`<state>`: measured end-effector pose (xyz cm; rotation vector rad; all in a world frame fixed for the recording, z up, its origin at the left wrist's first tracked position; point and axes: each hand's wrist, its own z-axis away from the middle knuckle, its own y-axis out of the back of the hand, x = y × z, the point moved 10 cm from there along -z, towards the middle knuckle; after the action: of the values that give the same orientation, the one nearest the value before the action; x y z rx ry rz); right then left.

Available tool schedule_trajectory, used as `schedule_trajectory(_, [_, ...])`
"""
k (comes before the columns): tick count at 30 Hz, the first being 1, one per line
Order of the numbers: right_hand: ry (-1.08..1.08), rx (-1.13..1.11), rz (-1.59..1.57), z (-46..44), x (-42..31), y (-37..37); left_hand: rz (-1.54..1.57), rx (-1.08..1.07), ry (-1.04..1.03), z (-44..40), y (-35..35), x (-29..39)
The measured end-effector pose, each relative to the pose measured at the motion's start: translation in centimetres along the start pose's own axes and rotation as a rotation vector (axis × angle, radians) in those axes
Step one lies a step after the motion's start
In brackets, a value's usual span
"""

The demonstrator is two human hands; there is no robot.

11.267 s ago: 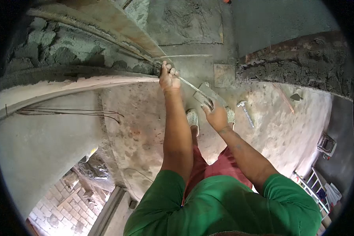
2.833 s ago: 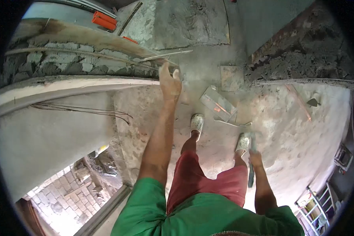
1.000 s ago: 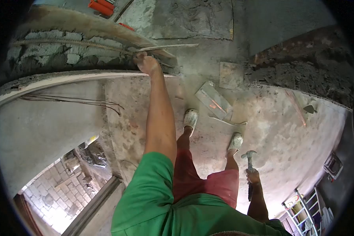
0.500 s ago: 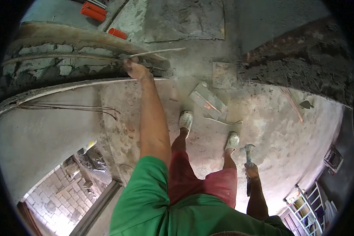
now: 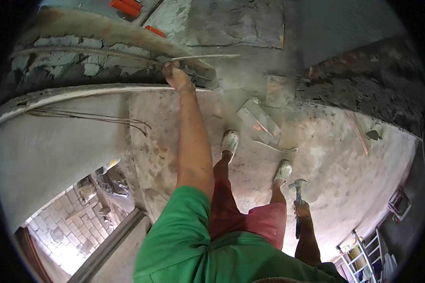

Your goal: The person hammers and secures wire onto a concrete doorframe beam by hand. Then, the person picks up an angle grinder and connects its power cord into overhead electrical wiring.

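My left hand [image 5: 177,78] reaches far forward to the long form with rough mortar inside. Its fingers are curled closed at the near end of a thin pale rod [image 5: 212,56], which sticks out to the right past the form's end; the exact grip is partly hidden. A ribbed steel bar [image 5: 89,50] runs leftward from there along the mortar. Low at my right side, my right hand [image 5: 302,209] is wrapped round the handle of a claw hammer [image 5: 298,185], its head pointing forward.
A flat board [image 5: 257,120] lies ahead of my feet, with a curved pale strip [image 5: 276,147] beside it. Thin rods [image 5: 356,132] and a trowel [image 5: 374,135] lie to the right. Bent rods [image 5: 89,118] rest left, a ladder [image 5: 363,257] stands back right, orange pipes [image 5: 125,6] lie ahead.
The view has shifted slightly, so most things sit further right. My left hand stays at the form by the rod, and my right hand still holds the hammer low.
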<state>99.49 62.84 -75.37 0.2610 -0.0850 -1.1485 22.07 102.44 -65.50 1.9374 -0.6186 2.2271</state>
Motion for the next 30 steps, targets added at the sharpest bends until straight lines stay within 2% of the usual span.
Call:
schedule_trajectory(4, [0.028, -0.003, 0.017, 1.2, -2.0, -0.6, 0.115, 0.025, 0.016, -2.0, 0.8, -1.9])
schedule_trajectory(7, [0.01, -0.023, -0.104, 1.8, -2.7, -1.2, 0.056, 0.082, 0.091, -1.0, 1.2, -1.9])
schedule_trajectory(9, [0.015, 0.003, -0.05, 2.1, -3.2, -1.3, 0.048, 0.093, 0.053, -0.5, 0.9, -0.8])
schedule_trajectory(10, [0.016, 0.034, -0.001, 2.1, -3.3, -1.2, -0.067, 0.079, 0.034, -0.6, 0.9, -0.7])
schedule_trajectory(13, [0.056, 0.023, 0.015, 1.7, -3.2, -1.2, -1.067, -0.008, -0.18, -4.9, 2.0, -4.7])
schedule_trajectory(14, [0.053, 0.026, 0.017, 1.5, -3.0, -1.1, -0.702, 0.034, -0.161, -7.5, 3.5, -7.9])
schedule_trajectory(17, [0.053, 0.0, 0.013, 0.8, -1.8, -1.1, -0.085, 0.005, -0.19, -6.7, 3.3, -8.3])
schedule_trajectory(18, [0.065, 0.011, 0.003, 0.7, -1.4, -1.0, -0.179, 0.068, -0.272, -6.7, 3.2, -7.8])
schedule_trajectory(20, [0.091, 0.013, -0.019, 0.7, -0.7, -0.9, -0.788, 0.235, -0.169, 0.6, 1.0, 1.6])
schedule_trajectory(21, [0.089, 0.017, -0.013, 0.8, -0.5, -0.7, -0.788, 0.239, -0.163, 1.0, 1.0, 1.1])
schedule_trajectory(23, [0.072, 0.012, 0.031, 1.1, 0.0, -0.5, 0.091, 0.179, -0.12, -0.2, 1.5, -2.3])
schedule_trajectory(25, [0.063, -0.003, 0.011, 1.6, 0.4, -0.1, -0.798, 0.06, -0.361, 0.0, 2.1, -3.3])
schedule_trajectory(26, [0.072, -0.005, 0.052, 1.2, 0.9, 0.1, -0.543, -0.023, -0.132, 3.1, 1.8, -3.8])
schedule_trajectory(28, [0.087, -0.002, 0.1, 0.2, 2.0, 1.2, -0.849, -0.369, -0.018, 10.5, 2.5, -5.2])
schedule_trajectory(30, [0.116, -0.039, 0.258, -0.6, 2.5, 2.0, -1.118, -0.79, -0.03, 19.3, 4.6, -6.9])
